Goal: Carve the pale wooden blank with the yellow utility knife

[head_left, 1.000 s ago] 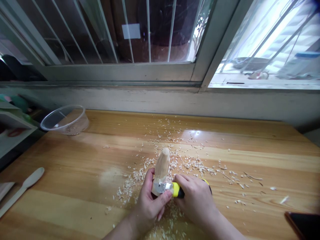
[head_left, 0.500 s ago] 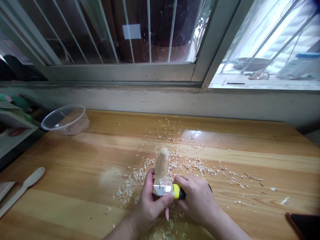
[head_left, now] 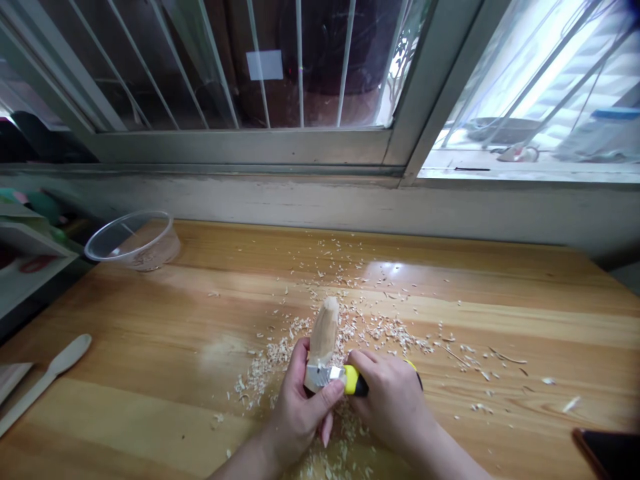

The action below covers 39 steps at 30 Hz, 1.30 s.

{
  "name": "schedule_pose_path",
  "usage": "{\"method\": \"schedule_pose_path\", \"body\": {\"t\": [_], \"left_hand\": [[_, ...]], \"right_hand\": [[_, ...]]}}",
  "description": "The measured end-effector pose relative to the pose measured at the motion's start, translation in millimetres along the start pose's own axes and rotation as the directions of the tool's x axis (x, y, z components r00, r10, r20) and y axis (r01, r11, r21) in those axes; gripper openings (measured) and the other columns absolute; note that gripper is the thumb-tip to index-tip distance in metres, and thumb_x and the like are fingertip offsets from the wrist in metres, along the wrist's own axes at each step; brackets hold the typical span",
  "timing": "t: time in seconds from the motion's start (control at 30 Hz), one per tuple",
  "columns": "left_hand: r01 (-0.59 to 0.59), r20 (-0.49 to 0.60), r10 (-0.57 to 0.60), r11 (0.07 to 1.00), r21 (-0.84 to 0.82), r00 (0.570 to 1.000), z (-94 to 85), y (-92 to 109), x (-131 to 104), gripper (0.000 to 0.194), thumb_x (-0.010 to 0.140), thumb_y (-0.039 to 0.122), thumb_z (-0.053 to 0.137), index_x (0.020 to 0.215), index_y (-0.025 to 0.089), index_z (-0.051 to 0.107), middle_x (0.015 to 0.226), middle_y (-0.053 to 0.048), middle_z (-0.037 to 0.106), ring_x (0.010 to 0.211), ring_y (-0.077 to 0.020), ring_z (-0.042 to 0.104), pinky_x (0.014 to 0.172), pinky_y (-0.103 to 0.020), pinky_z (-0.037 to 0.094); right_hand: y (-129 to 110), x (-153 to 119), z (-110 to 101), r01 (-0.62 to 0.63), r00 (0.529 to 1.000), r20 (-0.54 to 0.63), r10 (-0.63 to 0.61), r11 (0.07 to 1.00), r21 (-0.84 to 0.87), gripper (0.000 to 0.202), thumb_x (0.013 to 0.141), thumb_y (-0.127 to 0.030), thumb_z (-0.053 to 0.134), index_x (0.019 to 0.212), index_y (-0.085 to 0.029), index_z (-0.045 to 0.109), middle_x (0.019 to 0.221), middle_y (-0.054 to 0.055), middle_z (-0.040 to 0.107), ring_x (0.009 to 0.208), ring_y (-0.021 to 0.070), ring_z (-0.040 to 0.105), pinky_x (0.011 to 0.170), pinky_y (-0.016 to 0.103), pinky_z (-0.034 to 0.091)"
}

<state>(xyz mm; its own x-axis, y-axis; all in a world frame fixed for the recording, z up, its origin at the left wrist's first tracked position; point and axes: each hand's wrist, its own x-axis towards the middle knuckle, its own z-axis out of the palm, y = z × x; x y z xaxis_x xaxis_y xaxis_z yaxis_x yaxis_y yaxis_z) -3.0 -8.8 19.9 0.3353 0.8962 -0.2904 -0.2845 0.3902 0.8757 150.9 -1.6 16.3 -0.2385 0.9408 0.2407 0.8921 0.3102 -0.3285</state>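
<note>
A pale piece of wood (head_left: 325, 330) with a rounded, tapering tip stands up from my left hand (head_left: 296, 410), whose fingers wrap round its lower part. My right hand (head_left: 393, 393) is closed round the yellow and black handle of a knife (head_left: 353, 381). The metal blade lies across the lower part of the wood, and my left thumb presses near the blade's base. Wood shavings (head_left: 267, 363) are scattered around and beneath both hands.
On the wooden table (head_left: 135, 333), a clear plastic bowl (head_left: 155, 253) stands at the back left. A wooden spoon (head_left: 50, 377) lies at the left edge, and a dark phone-like object (head_left: 610, 453) at the lower right. Behind is a barred window.
The knife blade has shifted slightly left and up against the wood, its flat now catching the light differently. My right hand has moved slightly left with the handle.
</note>
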Motion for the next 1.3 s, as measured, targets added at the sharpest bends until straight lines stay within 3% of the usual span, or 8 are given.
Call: {"method": "schedule_pose_path", "body": {"t": [0.17, 0.33, 0.53, 0.7, 0.8, 1.0, 1.17, 1.3], "left_hand": [[-0.017, 0.024, 0.019, 0.998, -0.058, 1.000, 0.6, 4.5, 0.7, 0.056, 0.069, 0.039, 0.075, 0.104, 0.024, 0.033, 0.073, 0.009, 0.052, 0.035, 0.0004, 0.044, 0.032, -0.011, 0.041], [0.001, 0.024, 0.000, 1.000, -0.030, 1.000, 0.1, 7.2, 1.4, 0.063, 0.066, 0.035, 0.078, 0.106, 0.026, 0.030, 0.070, 0.009, 0.053, 0.035, -0.0012, 0.042, 0.033, -0.013, 0.040], [0.013, 0.082, -0.015, 1.000, 0.025, 0.997, -1.1, 1.6, 0.3, 0.061, 0.071, 0.035, 0.074, 0.108, 0.024, 0.027, 0.047, 0.013, 0.045, 0.031, -0.0026, 0.036, 0.033, -0.012, 0.031], [-0.056, 0.041, 0.058, 0.997, -0.050, 0.998, -6.0, 5.6, 5.2, 0.067, 0.064, 0.033, 0.079, 0.109, 0.025, 0.029, 0.069, 0.008, 0.053, 0.040, -0.0033, 0.045, 0.039, -0.015, 0.038], [-0.130, 0.020, 0.131, 0.991, -0.027, 0.991, -16.3, 11.3, 12.4, 0.049, 0.072, 0.037, 0.072, 0.100, 0.023, 0.034, 0.077, 0.006, 0.051, 0.042, -0.0030, 0.049, 0.042, -0.016, 0.042], [0.028, -0.017, -0.026, 0.990, 0.135, 1.000, -30.9, 17.2, 20.3, 0.048, 0.073, 0.052, 0.065, 0.099, 0.022, 0.038, 0.053, 0.013, 0.043, 0.029, -0.0030, 0.033, 0.028, -0.014, 0.033], [0.068, -0.028, -0.065, 0.991, 0.115, 0.997, -31.9, 15.3, 19.3, 0.042, 0.083, 0.061, 0.043, 0.099, 0.022, 0.042, 0.045, 0.012, 0.042, 0.025, -0.0040, 0.028, 0.026, -0.014, 0.027], [0.107, -0.009, -0.107, 0.990, 0.095, 0.994, -34.2, 19.4, 19.4, 0.046, 0.081, 0.064, 0.042, 0.097, 0.022, 0.045, 0.044, 0.011, 0.043, 0.027, -0.0036, 0.024, 0.027, -0.014, 0.025]], "right_hand": [[1.9, 1.5, -4.6, 0.013, 0.991, 0.134, -0.012, 1.000, -0.004, 0.002, 0.062, -0.020, 0.051, 0.062, -0.021, 0.049, 0.060, -0.001, 0.059, 0.054, 0.0133, 0.050, 0.054, 0.024, 0.024], [-1.4, 2.8, -6.0, -0.017, 0.987, 0.160, 0.020, 1.000, -0.018, 0.005, 0.057, -0.018, 0.052, 0.061, -0.021, 0.050, 0.060, -0.001, 0.060, 0.055, 0.0138, 0.051, 0.055, 0.025, 0.025], [-1.1, 2.2, -3.9, -0.024, 0.996, 0.079, 0.027, 0.999, -0.042, 0.003, 0.061, -0.020, 0.053, 0.062, -0.021, 0.050, 0.057, 0.000, 0.059, 0.052, 0.0136, 0.049, 0.052, 0.025, 0.023], [7.1, 4.8, -6.9, 0.047, 0.999, -0.012, -0.047, 0.999, -0.003, 0.004, 0.061, -0.017, 0.047, 0.062, -0.021, 0.049, 0.055, -0.002, 0.056, 0.048, 0.0119, 0.047, 0.051, 0.023, 0.025], [21.5, 6.8, -8.6, 0.040, 0.987, -0.154, -0.043, 0.999, -0.019, 0.007, 0.067, -0.018, 0.044, 0.063, -0.021, 0.050, 0.053, -0.002, 0.055, 0.047, 0.0114, 0.046, 0.050, 0.022, 0.026], [49.6, 9.8, -5.9, -0.081, 0.962, -0.270, 0.046, 0.989, -0.121, 0.013, 0.076, -0.025, 0.047, 0.067, -0.021, 0.055, 0.058, 0.000, 0.059, 0.049, 0.0130, 0.051, 0.049, 0.023, 0.027], [47.9, 9.8, -3.4, -0.102, 0.968, -0.236, 0.082, 0.992, -0.076, 0.011, 0.074, -0.026, 0.050, 0.067, -0.022, 0.057, 0.060, 0.001, 0.061, 0.053, 0.0140, 0.053, 0.052, 0.023, 0.028], [48.4, 8.8, -3.8, -0.157, 0.952, -0.267, 0.148, 0.988, -0.012, 0.012, 0.074, -0.026, 0.049, 0.072, -0.021, 0.060, 0.065, 0.003, 0.065, 0.057, 0.0155, 0.056, 0.053, 0.023, 0.030]]}}
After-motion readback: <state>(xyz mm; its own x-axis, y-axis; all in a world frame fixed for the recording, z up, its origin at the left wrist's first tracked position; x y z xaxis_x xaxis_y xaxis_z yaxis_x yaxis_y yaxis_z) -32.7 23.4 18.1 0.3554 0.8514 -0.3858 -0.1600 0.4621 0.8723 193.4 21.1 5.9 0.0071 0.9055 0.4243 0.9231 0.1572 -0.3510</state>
